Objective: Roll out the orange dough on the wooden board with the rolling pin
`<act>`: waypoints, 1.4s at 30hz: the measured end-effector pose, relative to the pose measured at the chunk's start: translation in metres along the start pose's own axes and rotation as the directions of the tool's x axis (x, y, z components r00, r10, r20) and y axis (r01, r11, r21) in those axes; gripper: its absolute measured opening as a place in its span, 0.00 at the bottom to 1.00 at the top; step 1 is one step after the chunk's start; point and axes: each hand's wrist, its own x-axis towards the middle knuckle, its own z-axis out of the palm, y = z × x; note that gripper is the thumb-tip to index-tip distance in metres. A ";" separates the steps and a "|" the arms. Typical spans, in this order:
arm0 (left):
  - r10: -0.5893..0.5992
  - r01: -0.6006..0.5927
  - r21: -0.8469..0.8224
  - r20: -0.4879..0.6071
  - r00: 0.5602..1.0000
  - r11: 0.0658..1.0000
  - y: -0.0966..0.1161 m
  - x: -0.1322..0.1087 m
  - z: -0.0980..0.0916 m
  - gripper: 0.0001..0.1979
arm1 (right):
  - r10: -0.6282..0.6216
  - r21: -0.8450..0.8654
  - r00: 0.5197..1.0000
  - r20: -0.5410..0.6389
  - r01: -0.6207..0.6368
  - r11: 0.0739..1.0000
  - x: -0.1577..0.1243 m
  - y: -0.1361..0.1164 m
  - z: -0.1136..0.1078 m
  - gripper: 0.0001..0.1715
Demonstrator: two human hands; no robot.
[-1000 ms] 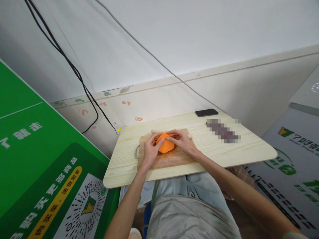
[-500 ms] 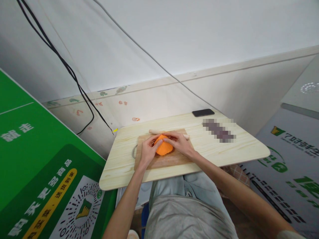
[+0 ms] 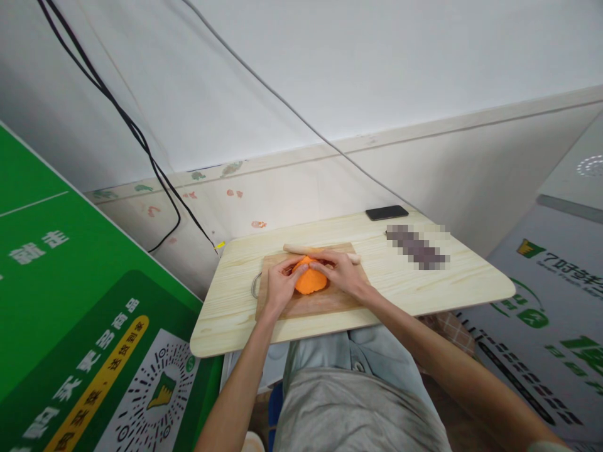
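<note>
Board (image 3: 306, 306): under both hands
Orange dough (image 3: 311, 282): over the board's middle, peak toward 12 o'clock, ragged edge toward 6, long axis unclear behind the fingers
Left hand (image 3: 279, 285): at 9 o'clock, thumb and fingers pinching the dough
Right hand (image 3: 347, 274): at 3 o'clock, pinching likewise
Rolling pin (image 3: 296, 250): beyond, lying 9 to 3
Phone (image 3: 387, 213): farthest, between 1 and 2

The table (image 3: 230, 301) is lit softly and evenly; the light's direction cannot be told. The wall (image 3: 377, 69) behind the table is left bright, greyed by a diffuse shadow beyond the table's right end, while the floor (image 3: 461, 414) beneath it is sunk in dimness. Over the table, surface detail in the orange lump (image 3: 311, 282) is flattened by strong colour. The table's right half is partly masked by coarse pixelation (image 3: 418, 248). To its left and right, printed panels (image 3: 94, 263) are stretched by wide-angle distortion
</note>
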 end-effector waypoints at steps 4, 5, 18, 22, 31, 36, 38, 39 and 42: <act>0.016 -0.016 0.008 0.007 1.000 1.000 0.000 -0.001 0.000 0.22 | 0.005 -0.011 1.000 0.009 -0.005 1.000 0.000 -0.001 -0.001 0.17; 0.017 -0.017 0.009 0.008 1.000 1.000 0.000 -0.001 0.000 0.22 | 0.000 -0.021 1.000 0.015 0.000 1.000 0.000 -0.002 -0.001 0.16; -0.028 0.025 0.052 0.054 0.998 0.998 0.001 -0.001 -0.004 0.20 | -0.058 -0.249 0.985 0.160 0.097 0.964 0.002 -0.005 -0.009 0.20; -0.034 0.026 0.123 0.058 0.998 0.992 -0.007 0.001 -0.005 0.19 | -0.093 -0.565 0.983 0.156 0.166 0.808 0.006 -0.019 -0.030 0.23; 0.141 -0.102 0.469 -0.048 0.989 0.877 -0.002 0.003 -0.005 0.18 | 0.168 -0.851 0.963 0.210 0.095 0.517 0.013 -0.005 -0.058 0.18; 0.427 -0.246 0.693 -0.098 0.899 0.678 0.023 0.016 -0.030 0.18 | -0.012 -0.711 0.957 0.290 0.224 0.667 0.009 -0.006 -0.065 0.21; 0.425 -0.293 0.752 0.018 0.905 0.590 0.027 0.022 -0.035 0.18 | -0.056 -0.647 0.924 0.378 0.307 0.697 0.008 -0.011 -0.064 0.22; 0.388 -0.302 0.773 0.079 0.918 0.558 0.027 0.025 -0.036 0.18 | -0.068 -0.624 0.903 0.424 0.345 0.701 0.008 -0.014 -0.063 0.23; 0.182 -0.298 0.832 0.239 0.954 0.469 0.019 0.029 -0.032 0.22 | -0.068 -0.585 0.851 0.521 0.414 0.697 0.011 -0.020 -0.058 0.25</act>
